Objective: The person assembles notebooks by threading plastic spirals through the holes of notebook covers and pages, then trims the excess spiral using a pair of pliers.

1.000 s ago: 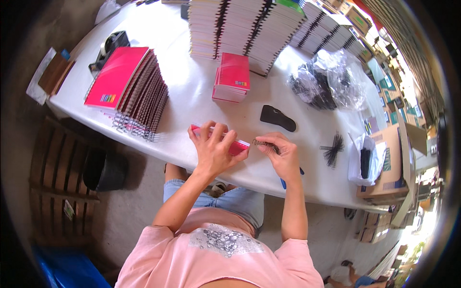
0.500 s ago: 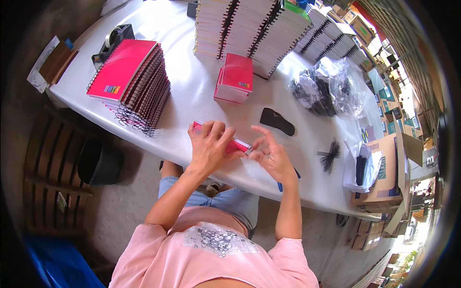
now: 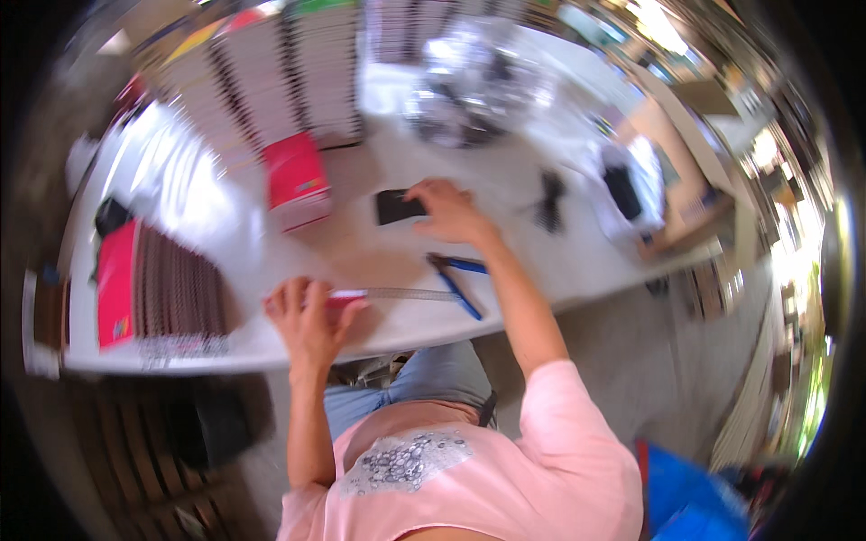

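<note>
At left, a stack of red spiral notebooks bears coloured lettering, too blurred to read. The left hand grips a small red notebook between thumb and fingers at the table's near edge; a wire coil extends rightward from it. The right hand's fingers, loosely curved, overlap a flat black piece; whether they pinch it, I cannot tell. Blue-handled pliers lie nearer.

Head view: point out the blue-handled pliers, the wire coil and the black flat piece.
Blue-handled pliers [image 3: 463, 295]: head view, lower handle.
Wire coil [image 3: 410, 294]: head view, mid-length.
Black flat piece [image 3: 393, 206]: head view, uncovered left part.
</note>
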`<state>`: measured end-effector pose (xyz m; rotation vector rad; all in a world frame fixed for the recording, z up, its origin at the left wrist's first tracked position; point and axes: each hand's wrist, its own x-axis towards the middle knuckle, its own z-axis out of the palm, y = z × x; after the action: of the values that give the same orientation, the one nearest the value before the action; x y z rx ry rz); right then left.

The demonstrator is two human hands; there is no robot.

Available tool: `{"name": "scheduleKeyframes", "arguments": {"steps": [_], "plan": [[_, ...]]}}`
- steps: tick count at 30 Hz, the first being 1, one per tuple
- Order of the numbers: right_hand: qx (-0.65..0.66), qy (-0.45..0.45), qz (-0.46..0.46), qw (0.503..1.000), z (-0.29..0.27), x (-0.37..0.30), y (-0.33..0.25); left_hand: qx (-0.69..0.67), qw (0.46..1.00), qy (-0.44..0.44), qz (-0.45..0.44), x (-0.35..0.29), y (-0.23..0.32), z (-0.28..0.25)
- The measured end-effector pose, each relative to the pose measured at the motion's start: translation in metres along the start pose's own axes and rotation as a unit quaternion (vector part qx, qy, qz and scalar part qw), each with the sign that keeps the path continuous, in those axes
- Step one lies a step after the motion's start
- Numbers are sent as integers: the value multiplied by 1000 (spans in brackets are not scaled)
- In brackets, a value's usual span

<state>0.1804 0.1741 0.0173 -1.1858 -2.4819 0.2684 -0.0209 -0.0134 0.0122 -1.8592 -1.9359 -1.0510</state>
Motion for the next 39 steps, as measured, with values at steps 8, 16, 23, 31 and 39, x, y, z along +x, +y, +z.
{"name": "scheduleKeyframes", "arguments": {"steps": [8,16,23,31,39], "plan": [[718,-230,-129,645,16,-14,-37,-5,999,-29,21,-3,-5,-4],[620,-245,-177,724,1,-25,-69,-20,997,-57,58,-3,-23,-4],[683,-197,-167,683,3,-18,-64,-26,998,-32,37,1,-28,3],[634,-238,-238,696,-4,-15,-83,-137,987,-16,-84,-2,-51,16],[556,-213,-255,761,4,-3,-76,-251,960,19,-124,-3,-60,21]]}}
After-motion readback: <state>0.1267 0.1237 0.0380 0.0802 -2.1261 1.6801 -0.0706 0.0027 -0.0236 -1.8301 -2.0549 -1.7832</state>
